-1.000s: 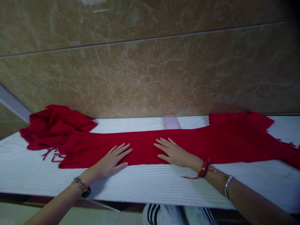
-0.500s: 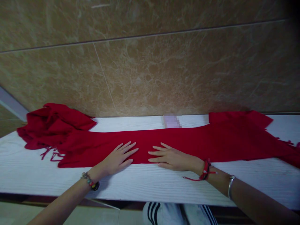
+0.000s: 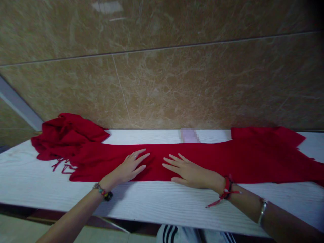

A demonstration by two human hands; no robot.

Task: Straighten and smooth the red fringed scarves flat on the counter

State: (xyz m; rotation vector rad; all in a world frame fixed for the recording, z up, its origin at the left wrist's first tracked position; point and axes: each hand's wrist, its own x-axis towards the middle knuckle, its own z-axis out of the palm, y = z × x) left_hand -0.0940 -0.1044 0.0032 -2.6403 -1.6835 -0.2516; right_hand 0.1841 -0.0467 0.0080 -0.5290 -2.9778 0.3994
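Observation:
A long red scarf (image 3: pixel 157 172) with tasselled ends stretches across the white tabletop, its middle section lying as a smooth flat band. On the left it bunches into a loose heap, with fringe strands hanging out below. To the right it spreads wider, with a corner sticking up toward the wall. My left hand (image 3: pixel 126 168) is over the band left of centre, open, fingers apart. Resting on the cloth just right of centre, my right hand (image 3: pixel 188 171) has its fingers spread. Neither hand grips the fabric.
Behind the cloth, a small pale pink item (image 3: pixel 189 135), blurred out, lies between scarf and wall. A brown marbled tile wall (image 3: pixel 177 84) rises along the back edge of the white table (image 3: pixel 152 202). The front edge runs close to my striped clothing (image 3: pixel 174 234).
My left hand's fingers look slightly raised and more bent than before. The right hand's fingers have fanned a bit wider. The whole view has shifted slightly; the scarf keeps its layout.

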